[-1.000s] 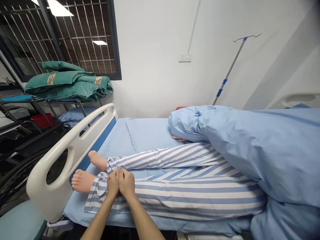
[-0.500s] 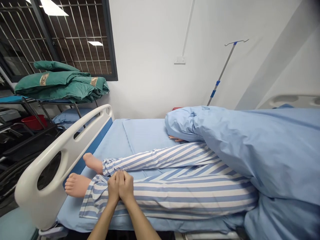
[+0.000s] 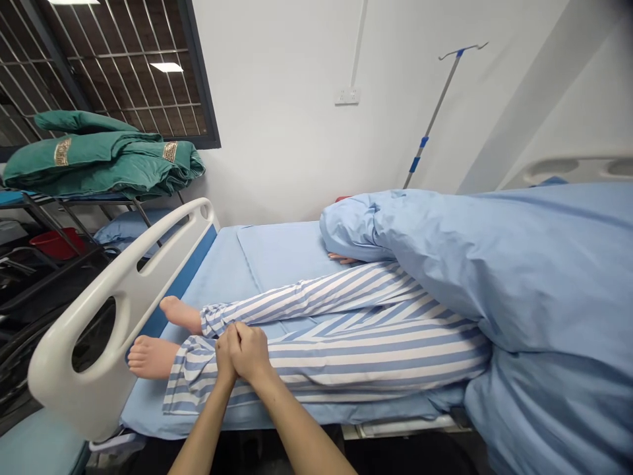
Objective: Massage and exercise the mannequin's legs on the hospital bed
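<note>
My left hand (image 3: 225,354) and my right hand (image 3: 248,349) are pressed together, both closed, over the shin end of the nearer leg of striped trousers (image 3: 346,359). The right hand partly overlaps the left. Their curled fingertips point away from me, so whatever is inside them is hidden. The trousers, blue and white, are on a figure lying on the bed. Two bare feet, the nearer foot (image 3: 152,357) and the farther foot (image 3: 179,312), stick out to the left of my hands. A light blue quilt (image 3: 445,257) covers the figure's upper part.
At the left end stands the white bed footboard (image 3: 54,369). Folded green bedding (image 3: 103,165) lies on a rack beneath a barred window. A red basin (image 3: 58,243) sits lower there. Behind the bed are an IV pole (image 3: 435,112) and a wall socket (image 3: 347,96).
The view has shifted, so the bed sits slightly higher. My right hand has turned and now overlaps my left more, where before the two lay side by side.
</note>
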`<state>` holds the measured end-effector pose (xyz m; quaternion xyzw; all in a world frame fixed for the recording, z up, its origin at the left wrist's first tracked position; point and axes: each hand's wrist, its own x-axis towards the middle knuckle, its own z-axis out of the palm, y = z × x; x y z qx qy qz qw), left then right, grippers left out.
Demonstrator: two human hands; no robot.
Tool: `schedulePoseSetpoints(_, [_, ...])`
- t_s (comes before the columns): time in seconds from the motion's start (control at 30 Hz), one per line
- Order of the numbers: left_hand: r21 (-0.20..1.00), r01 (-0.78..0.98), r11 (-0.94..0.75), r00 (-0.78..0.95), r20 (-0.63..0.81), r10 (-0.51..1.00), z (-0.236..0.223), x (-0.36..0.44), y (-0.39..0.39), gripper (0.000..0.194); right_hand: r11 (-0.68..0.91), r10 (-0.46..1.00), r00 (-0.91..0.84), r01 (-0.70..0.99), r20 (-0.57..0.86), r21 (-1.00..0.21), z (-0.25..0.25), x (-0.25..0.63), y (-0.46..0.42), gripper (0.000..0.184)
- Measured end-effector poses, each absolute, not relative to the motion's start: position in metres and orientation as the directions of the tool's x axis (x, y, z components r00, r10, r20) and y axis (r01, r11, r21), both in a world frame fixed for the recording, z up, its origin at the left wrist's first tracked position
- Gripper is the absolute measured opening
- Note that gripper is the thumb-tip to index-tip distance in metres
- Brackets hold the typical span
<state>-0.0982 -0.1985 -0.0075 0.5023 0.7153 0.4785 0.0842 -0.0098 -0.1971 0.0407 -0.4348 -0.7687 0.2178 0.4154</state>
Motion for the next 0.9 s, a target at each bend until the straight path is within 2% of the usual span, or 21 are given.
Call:
schedulePoseSetpoints(0.13, [0.750,0.658,0.073,-0.456,0.320,0.830,-0.009,-0.094,-0.199,0.032,0.418,0.907,-0.211,0.548,0.364,-0.725,0.016,-0.008,-0.192,0.041])
schedulePoseSetpoints(0.23, [0.728,0.680,0.084,-0.449,0.323,0.833,-0.011,-0.093,-0.199,0.034,0.384,0.922,-0.173,0.527,0.347,-0.758,0.007,-0.009,-0.188,0.042])
schedulePoseSetpoints(0.43, [0.739,0.668,0.083,-0.432,0.294,0.852,0.014,-0.081,-0.201,0.033,0.380,0.925,-0.127,0.338,0.358,-0.861,0.006,-0.006,-0.185,0.039])
schedulePoseSetpoints(0.6, [0.808,0.587,0.058,-0.531,0.329,0.781,0.038,-0.055,-0.199,0.034,0.314,0.949,-0.057,0.131,0.309,-0.940,0.004,-0.001,-0.180,0.042])
schedulePoseSetpoints(0.7, [0.863,0.504,0.032,-0.568,0.304,0.765,0.025,-0.051,-0.196,0.034,0.290,0.957,-0.032,0.094,0.288,-0.952,0.004,0.000,-0.179,0.039])
schedulePoseSetpoints(0.9, [0.814,0.580,0.041,-0.510,0.322,0.798,-0.006,-0.062,-0.196,0.033,0.285,0.959,-0.041,0.112,0.282,-0.952,0.002,-0.004,-0.182,0.033])
